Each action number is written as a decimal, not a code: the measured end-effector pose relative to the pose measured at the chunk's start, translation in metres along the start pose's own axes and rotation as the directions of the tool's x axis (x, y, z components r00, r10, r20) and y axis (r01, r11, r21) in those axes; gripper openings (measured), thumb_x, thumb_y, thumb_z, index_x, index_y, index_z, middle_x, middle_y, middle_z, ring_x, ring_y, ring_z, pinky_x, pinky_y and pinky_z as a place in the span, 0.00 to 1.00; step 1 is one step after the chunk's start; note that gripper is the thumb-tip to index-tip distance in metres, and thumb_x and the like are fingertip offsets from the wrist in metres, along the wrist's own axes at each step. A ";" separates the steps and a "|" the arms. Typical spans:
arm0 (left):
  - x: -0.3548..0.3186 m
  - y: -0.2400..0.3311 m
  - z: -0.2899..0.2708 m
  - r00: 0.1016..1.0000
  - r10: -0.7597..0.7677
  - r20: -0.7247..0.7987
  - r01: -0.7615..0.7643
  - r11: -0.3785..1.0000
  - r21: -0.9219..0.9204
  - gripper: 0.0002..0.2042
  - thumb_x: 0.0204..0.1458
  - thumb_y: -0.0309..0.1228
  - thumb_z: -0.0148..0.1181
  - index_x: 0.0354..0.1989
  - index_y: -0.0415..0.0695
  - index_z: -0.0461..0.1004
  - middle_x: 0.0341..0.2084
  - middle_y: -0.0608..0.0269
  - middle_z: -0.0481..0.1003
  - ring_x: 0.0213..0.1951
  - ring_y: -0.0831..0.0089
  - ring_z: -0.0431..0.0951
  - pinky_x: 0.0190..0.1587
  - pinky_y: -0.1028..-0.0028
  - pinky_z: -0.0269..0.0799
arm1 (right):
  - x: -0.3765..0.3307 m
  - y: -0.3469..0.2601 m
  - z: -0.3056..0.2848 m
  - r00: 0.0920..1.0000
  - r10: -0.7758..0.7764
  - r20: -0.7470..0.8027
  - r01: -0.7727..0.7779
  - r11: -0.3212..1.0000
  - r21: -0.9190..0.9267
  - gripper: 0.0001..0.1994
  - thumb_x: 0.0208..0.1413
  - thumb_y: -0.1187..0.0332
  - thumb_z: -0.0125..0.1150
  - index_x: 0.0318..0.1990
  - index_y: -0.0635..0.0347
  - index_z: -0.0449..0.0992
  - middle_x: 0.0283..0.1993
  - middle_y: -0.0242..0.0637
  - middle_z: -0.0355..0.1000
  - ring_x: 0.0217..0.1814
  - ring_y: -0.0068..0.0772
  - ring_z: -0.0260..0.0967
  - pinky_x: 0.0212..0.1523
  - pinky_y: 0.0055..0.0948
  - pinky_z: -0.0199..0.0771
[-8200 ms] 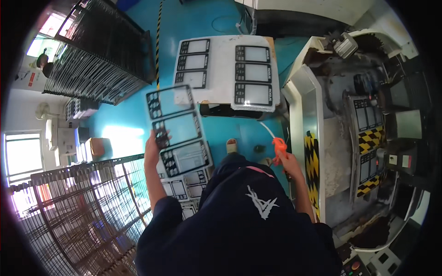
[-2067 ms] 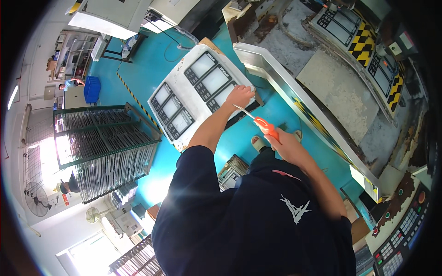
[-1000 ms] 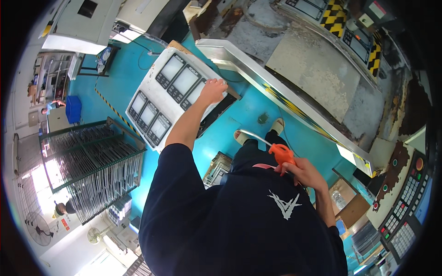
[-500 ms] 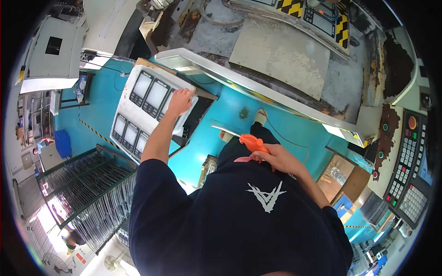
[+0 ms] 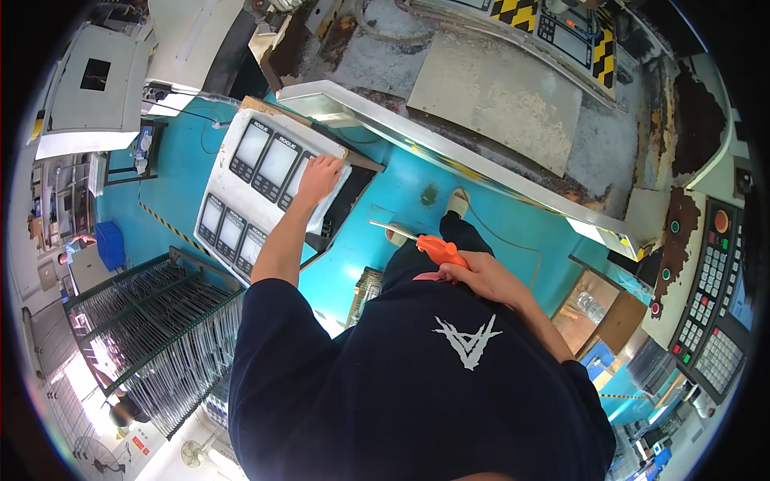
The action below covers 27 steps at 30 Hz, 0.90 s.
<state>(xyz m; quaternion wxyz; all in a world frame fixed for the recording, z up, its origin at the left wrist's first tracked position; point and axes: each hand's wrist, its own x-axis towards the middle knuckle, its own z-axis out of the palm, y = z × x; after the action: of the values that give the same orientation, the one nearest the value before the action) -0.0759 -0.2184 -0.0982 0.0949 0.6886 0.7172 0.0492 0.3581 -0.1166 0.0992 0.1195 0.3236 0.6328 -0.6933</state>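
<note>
Head view: left hand (image 5: 321, 178) on a panel sheet (image 5: 277, 163), right hand (image 5: 479, 275) grasping an air gun (image 5: 438, 249).
The left hand lies over the sheet's right end, on the white table (image 5: 224, 162); whether its fingers grip cannot be told. Another sheet (image 5: 231, 233) lies to that hand's lower left. The gun's nozzle points left from the right hand.

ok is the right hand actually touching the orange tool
Touching. The head view shows the right hand wrapped around the rear part of the orange tool, with no gap between them.
</note>
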 end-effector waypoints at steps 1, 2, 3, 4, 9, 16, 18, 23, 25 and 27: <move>0.000 0.001 0.000 1.000 -0.001 -0.001 0.001 1.000 0.021 0.11 0.52 0.33 0.63 0.43 0.50 0.74 0.43 0.65 0.74 0.52 0.62 0.73 0.56 0.60 0.66 | 0.000 0.000 0.000 1.000 0.009 -0.008 -0.009 1.000 -0.004 0.20 0.66 0.52 0.56 0.40 0.64 0.78 0.32 0.37 0.76 0.34 0.32 0.72 0.40 0.32 0.70; 0.000 0.000 0.000 1.000 -0.002 -0.001 0.002 1.000 0.018 0.11 0.52 0.33 0.63 0.43 0.50 0.74 0.43 0.65 0.74 0.52 0.62 0.73 0.56 0.60 0.66 | 0.001 0.003 0.001 1.000 0.011 -0.007 -0.012 1.000 -0.006 0.20 0.66 0.52 0.56 0.40 0.64 0.78 0.32 0.37 0.76 0.34 0.32 0.72 0.40 0.32 0.70; 0.001 -0.002 -0.001 1.000 0.012 -0.002 -0.012 1.000 0.014 0.11 0.52 0.32 0.62 0.44 0.50 0.74 0.44 0.65 0.74 0.52 0.62 0.73 0.55 0.60 0.66 | 0.004 0.008 0.003 1.000 -0.001 -0.008 0.001 1.000 -0.008 0.20 0.65 0.52 0.56 0.40 0.64 0.78 0.31 0.37 0.76 0.33 0.31 0.72 0.38 0.32 0.70; 0.001 -0.004 -0.002 1.000 0.025 -0.003 -0.025 1.000 0.010 0.11 0.52 0.32 0.62 0.44 0.50 0.74 0.44 0.65 0.74 0.52 0.62 0.73 0.55 0.59 0.66 | 0.006 0.011 0.004 1.000 -0.014 -0.010 0.014 1.000 -0.009 0.20 0.65 0.52 0.56 0.41 0.65 0.78 0.31 0.37 0.76 0.32 0.30 0.72 0.36 0.31 0.71; 0.000 -0.001 0.003 1.000 -0.001 0.002 0.001 0.999 0.039 0.10 0.52 0.31 0.62 0.43 0.50 0.73 0.44 0.65 0.74 0.52 0.62 0.73 0.52 0.59 0.70 | 0.006 0.012 0.012 0.998 0.043 -0.049 -0.041 0.999 0.031 0.21 0.65 0.51 0.56 0.40 0.65 0.78 0.30 0.34 0.75 0.26 0.26 0.70 0.28 0.29 0.69; -0.003 -0.002 0.005 1.000 0.002 0.006 -0.003 0.998 0.058 0.11 0.52 0.31 0.61 0.44 0.50 0.74 0.45 0.65 0.74 0.53 0.63 0.72 0.52 0.60 0.71 | 0.003 -0.007 0.014 0.990 0.138 -0.017 -0.138 0.990 0.018 0.21 0.65 0.51 0.56 0.41 0.65 0.78 0.31 0.33 0.76 0.27 0.24 0.70 0.26 0.28 0.68; 0.003 -0.002 0.005 1.000 0.017 -0.019 -0.016 0.998 0.066 0.11 0.51 0.30 0.61 0.44 0.50 0.73 0.44 0.65 0.74 0.51 0.62 0.73 0.50 0.59 0.72 | 0.002 -0.013 0.014 0.989 0.147 -0.011 -0.147 0.989 0.015 0.21 0.65 0.51 0.56 0.41 0.64 0.78 0.32 0.33 0.76 0.28 0.24 0.71 0.26 0.27 0.69; 0.019 0.001 0.007 0.993 -0.029 0.113 0.005 0.977 0.211 0.14 0.44 0.32 0.62 0.42 0.50 0.74 0.46 0.62 0.74 0.51 0.59 0.73 0.50 0.55 0.71 | 0.002 -0.011 0.018 0.992 0.129 -0.011 -0.128 0.989 0.075 0.20 0.66 0.52 0.56 0.42 0.64 0.78 0.33 0.32 0.77 0.31 0.22 0.72 0.25 0.26 0.70; 0.026 0.003 0.006 0.982 -0.063 0.176 0.027 0.980 0.198 0.14 0.44 0.34 0.63 0.41 0.50 0.76 0.47 0.61 0.73 0.51 0.58 0.73 0.51 0.53 0.69 | -0.003 -0.005 0.017 0.985 0.161 -0.055 -0.157 0.985 0.069 0.20 0.66 0.52 0.55 0.42 0.63 0.78 0.34 0.32 0.77 0.31 0.21 0.72 0.24 0.25 0.70; 0.024 0.003 0.004 0.982 0.055 0.179 -0.097 0.966 0.238 0.13 0.44 0.34 0.62 0.40 0.49 0.76 0.46 0.61 0.73 0.51 0.59 0.73 0.52 0.55 0.69 | -0.004 -0.008 0.018 0.986 0.155 -0.056 -0.150 0.985 0.083 0.20 0.66 0.52 0.55 0.43 0.63 0.78 0.34 0.32 0.77 0.32 0.21 0.72 0.23 0.25 0.70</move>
<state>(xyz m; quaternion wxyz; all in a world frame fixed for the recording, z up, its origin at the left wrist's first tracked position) -0.0733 -0.1943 -0.1035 0.0681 0.7238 0.6800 -0.0955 0.3513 -0.1335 0.1079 0.1399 0.3970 0.5819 -0.6958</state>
